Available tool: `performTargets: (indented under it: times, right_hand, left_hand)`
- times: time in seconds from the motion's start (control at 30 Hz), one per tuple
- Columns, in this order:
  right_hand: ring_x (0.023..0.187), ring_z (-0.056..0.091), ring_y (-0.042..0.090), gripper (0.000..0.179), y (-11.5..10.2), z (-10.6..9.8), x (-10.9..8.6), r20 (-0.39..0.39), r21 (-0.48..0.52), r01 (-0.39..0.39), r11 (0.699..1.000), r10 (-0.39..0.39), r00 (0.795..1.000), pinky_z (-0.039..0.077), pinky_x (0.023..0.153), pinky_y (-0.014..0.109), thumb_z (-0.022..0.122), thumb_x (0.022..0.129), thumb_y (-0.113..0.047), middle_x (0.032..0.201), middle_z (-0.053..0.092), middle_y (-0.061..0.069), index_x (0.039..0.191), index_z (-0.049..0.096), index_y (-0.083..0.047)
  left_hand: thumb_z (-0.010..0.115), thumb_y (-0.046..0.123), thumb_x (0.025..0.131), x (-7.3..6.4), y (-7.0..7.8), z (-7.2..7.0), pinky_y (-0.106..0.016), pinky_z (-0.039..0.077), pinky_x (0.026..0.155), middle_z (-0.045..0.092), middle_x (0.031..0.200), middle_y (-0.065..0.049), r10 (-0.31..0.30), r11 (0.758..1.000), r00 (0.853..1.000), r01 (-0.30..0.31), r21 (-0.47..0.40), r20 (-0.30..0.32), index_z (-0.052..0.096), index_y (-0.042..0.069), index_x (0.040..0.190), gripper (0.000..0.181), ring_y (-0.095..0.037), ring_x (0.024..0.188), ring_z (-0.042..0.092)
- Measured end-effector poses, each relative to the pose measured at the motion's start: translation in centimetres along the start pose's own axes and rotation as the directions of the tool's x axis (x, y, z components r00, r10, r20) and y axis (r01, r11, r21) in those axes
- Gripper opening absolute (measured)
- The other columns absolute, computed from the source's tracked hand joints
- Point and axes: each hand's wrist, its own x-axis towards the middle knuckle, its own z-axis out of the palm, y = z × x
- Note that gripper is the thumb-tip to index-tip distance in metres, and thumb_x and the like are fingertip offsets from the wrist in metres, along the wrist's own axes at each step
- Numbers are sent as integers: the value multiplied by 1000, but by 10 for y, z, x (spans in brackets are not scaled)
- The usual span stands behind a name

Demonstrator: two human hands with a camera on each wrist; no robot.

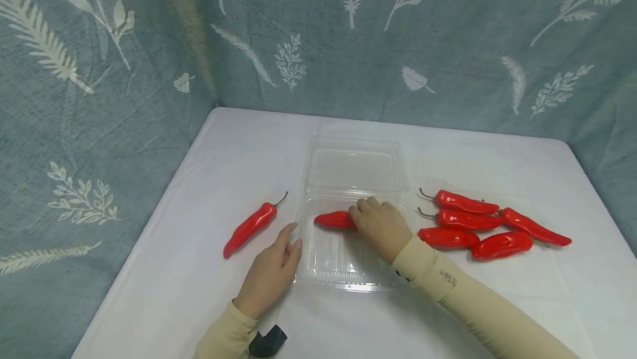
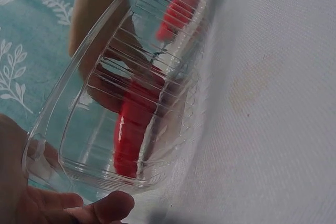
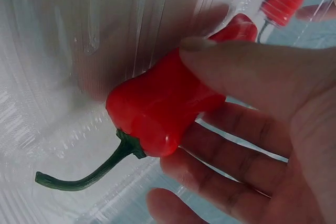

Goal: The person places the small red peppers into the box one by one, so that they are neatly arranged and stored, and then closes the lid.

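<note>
In the head view my right hand (image 1: 382, 227) reaches into the clear plastic clamshell box (image 1: 323, 262) and holds a red chili pepper (image 1: 334, 219) low over its base. The right wrist view shows that pepper (image 3: 157, 103) between thumb and fingers, its green stem pointing away from the palm. My left hand (image 1: 271, 276) is at the box's left edge, index finger extended and thumb near the rim. Seen from the left wrist, that hand's fingers (image 2: 113, 206) lie by the box's corner. Left of the box lies another red chili pepper (image 1: 250, 230) with its stem up.
Several red chili peppers (image 1: 468, 219) lie in a group right of the box. The box's lid (image 1: 354, 168) is folded back, away from me. A dark object (image 1: 267, 341) shows by the left wrist. Patterned curtain (image 1: 318, 43) surrounds the white table (image 1: 164, 270).
</note>
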Motion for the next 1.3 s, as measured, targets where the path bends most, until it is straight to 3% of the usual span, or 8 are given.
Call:
performTargets:
  times: [0.23,0.37,0.6,0.83,0.97,1.17,1.3]
  right_hand:
    - [88,59,23,41,1,-2,-3,-6,30,-7,1000,7,1000,55,72,34,83,73,-14,97,65,8,109,64,-7]
    - [90,59,23,40,10,-9,-9,-6,111,4,994,-3,1000,55,73,34,80,75,-14,98,64,7,111,64,-7]
    - [108,59,25,54,50,-33,-33,61,309,-70,949,54,997,54,85,37,78,80,-28,117,61,9,126,59,-9]
    - [107,58,29,48,102,-45,-65,73,282,-205,937,192,979,52,87,44,74,83,-26,117,60,15,123,59,-4]
    - [111,53,37,49,135,-45,-90,144,287,-325,901,295,945,48,90,53,72,85,-23,121,56,21,126,56,-1]
    - [113,46,48,60,178,-30,-126,290,264,-503,823,430,855,46,87,60,70,85,-27,125,48,31,131,49,4]
    - [110,45,51,65,201,-15,-147,356,269,-575,773,475,805,47,84,61,70,85,-32,123,46,34,131,47,8]
  left_hand:
    - [55,21,96,0,1,0,-21,34,47,46,67,5,3,1000,1000,-3,5,-10,49,5,135,42,-5,52,39]
    - [55,21,96,0,1,1,-21,35,47,47,67,5,-4,1000,1000,4,14,-12,49,5,135,43,-6,51,39]
    - [55,23,96,1,3,3,-21,35,47,49,68,6,-11,1000,1000,11,27,-8,49,5,135,43,-6,50,41]
    - [55,23,96,0,5,0,-21,35,47,48,68,5,-37,999,999,37,24,5,49,7,136,43,-8,51,41]
    - [55,22,96,1,5,0,-21,34,47,47,67,5,-34,999,999,33,25,15,48,7,136,44,-7,51,40]
    - [55,23,96,1,5,1,-21,34,48,47,68,4,-37,999,999,36,14,24,47,7,137,45,-8,53,39]
    - [58,23,94,1,6,2,-21,39,54,52,83,2,-39,999,999,39,7,1,43,7,141,52,-10,62,44]
